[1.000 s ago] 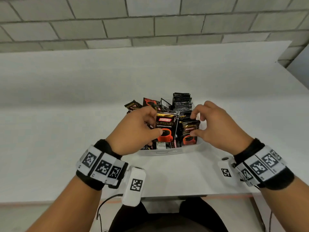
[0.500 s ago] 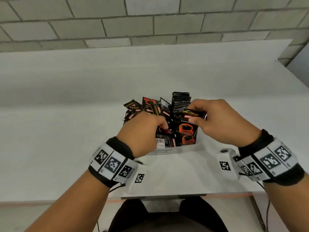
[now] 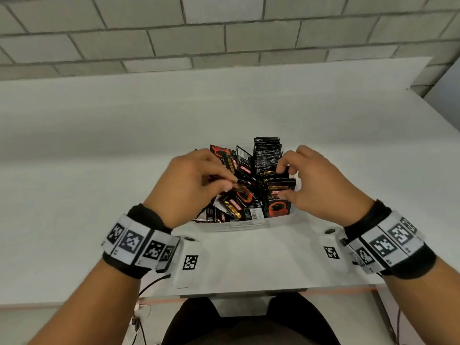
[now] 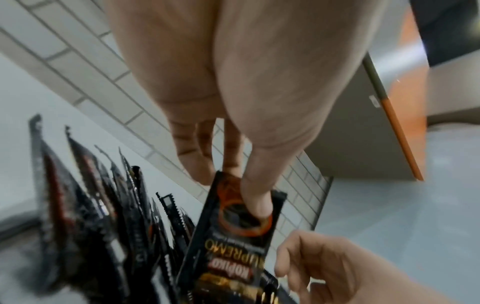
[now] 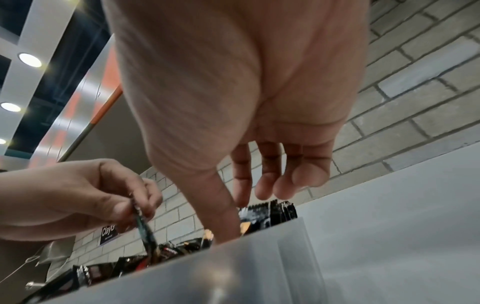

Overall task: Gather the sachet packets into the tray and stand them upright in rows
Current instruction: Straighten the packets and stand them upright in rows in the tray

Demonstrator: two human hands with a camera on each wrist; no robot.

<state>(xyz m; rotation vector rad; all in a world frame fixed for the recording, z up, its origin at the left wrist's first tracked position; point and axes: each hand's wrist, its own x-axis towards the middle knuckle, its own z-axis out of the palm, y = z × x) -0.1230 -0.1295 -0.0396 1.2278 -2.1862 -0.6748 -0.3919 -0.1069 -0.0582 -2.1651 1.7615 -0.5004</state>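
Head view: left hand (image 3: 189, 185) pinches sachet (image 3: 244, 195); right hand (image 3: 321, 185) grips row (image 3: 267, 155) along tray (image 3: 245, 224) edge.

Tray (image 3: 245, 224) floor hidden, left-wrist sachets (image 4: 78, 195) blurred

White bench (image 3: 124, 170), plain matte top, wide left to right. The far side ends at a grey block wall (image 3: 224, 33). The right edge cuts off at an angle at far right. A shade line crosses the top left to right behind the middle; step or fold, cannot tell. One thing sits directly on it: a white translucent plastic tray (image 3: 245, 224), mid-bench, close to the near edge, base flat on the top, near wall with a shallow moulded lip.
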